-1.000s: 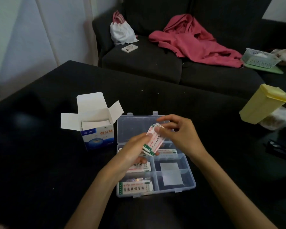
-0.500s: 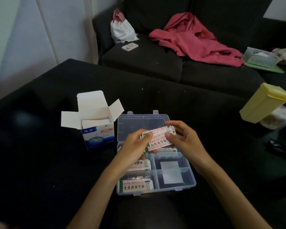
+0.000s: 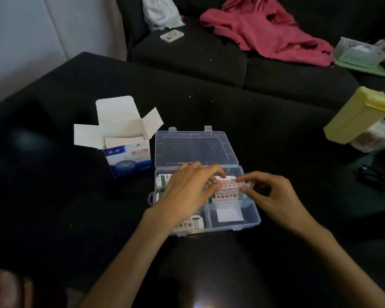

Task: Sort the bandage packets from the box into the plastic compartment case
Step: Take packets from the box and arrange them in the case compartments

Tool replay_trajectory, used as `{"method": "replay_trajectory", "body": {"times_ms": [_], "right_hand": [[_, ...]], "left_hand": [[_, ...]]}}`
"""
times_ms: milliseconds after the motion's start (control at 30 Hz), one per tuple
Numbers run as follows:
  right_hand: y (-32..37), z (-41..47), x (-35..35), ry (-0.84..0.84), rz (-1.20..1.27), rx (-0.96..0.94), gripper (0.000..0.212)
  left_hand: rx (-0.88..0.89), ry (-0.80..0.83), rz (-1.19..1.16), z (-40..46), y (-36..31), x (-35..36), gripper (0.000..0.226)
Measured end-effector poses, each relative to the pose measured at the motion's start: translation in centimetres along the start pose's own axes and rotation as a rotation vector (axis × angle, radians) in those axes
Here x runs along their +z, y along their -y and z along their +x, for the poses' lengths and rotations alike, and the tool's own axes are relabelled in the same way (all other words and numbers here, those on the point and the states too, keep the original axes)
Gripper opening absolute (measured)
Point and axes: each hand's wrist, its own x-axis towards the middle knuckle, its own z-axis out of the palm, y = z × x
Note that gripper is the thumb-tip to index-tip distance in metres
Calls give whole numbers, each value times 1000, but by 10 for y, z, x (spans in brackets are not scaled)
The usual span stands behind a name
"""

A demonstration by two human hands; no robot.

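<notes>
A: Bandage packets [image 3: 228, 193], held as a small stack, lie long axis left to right over the case's right middle compartment; where is the grip?

B: Left hand [image 3: 187, 192] pinches the left end, right hand [image 3: 273, 194] the right end, both just above the plastic compartment case [image 3: 252, 216].

A: Room?

B: Likely straight down; the compartment looks open beneath, its dividers close alongside. The open box [image 3: 127, 150] stands just left of the case.

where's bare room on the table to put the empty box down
Bare tabletop left of the plastic case, below the bandage box; another patch between case and yellow container. Crowded over the case, where both hands hold packets.
</notes>
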Motion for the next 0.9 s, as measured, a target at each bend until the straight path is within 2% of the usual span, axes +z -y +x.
{"method": "replay_trajectory", "body": {"times_ms": [133,333,500,633,733,900], "right_hand": [[0,3,3,-13,36,-7,27],[2,31,-8,-171,-24,-121,25],[-6,42,-2,-58,21,-45,23],[-10,48,1,48,-131,36,18],[-9,51,-1,55,-189,87,16],[-7,56,-3,173,-381,89,11]], "left_hand": [[-5,-26,-6,1,3,1,21],[-41,-250,-37,21,11,0,21],[-59,-206,-4,23,19,5,21],[-66,-131,103,24,23,11,26],[-66,-106,162,24,24,14,28],[-32,-94,199,24,26,12,26]]}}
